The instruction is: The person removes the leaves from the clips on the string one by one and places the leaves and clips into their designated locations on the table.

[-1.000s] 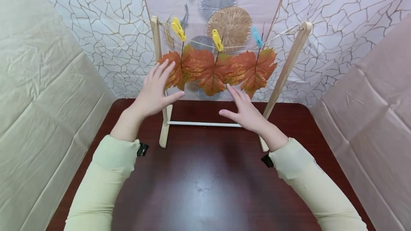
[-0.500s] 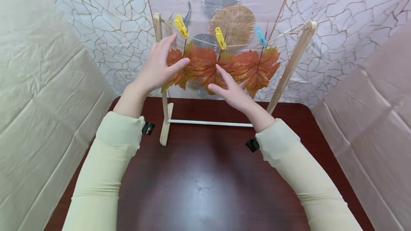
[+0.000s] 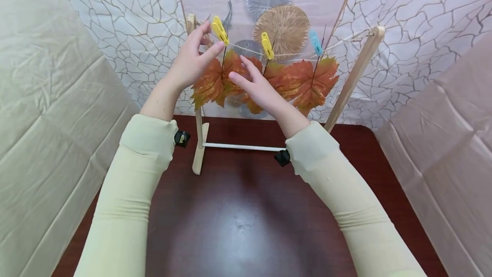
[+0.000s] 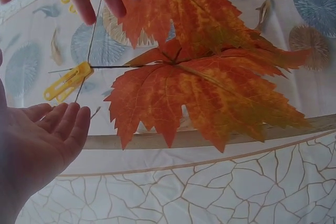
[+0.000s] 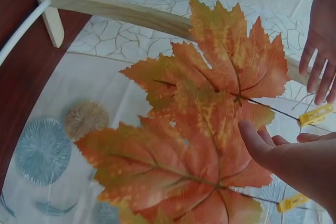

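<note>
While three orange leaves (image 3: 313,83) hang clipped to a string (image 3: 246,49) btwn wood posts (image 3: 355,78), a person's L hand (image 3: 189,62), fingers loosely parted & holding nothing, hovers just beside the leftmost yellow clip (image 3: 219,30); R hand (image 3: 260,90), also empty w/ thumb & fingers apart, is in front of the leaves, above a dark tbl (image 3: 230,243).

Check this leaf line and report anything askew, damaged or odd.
Nothing looks spilled or damaged. Slightly askew: in the head view, the leftmost yellow clothespin tilts left on the string instead of standing upright. The leaves also overlap, so they look bunched.
</note>
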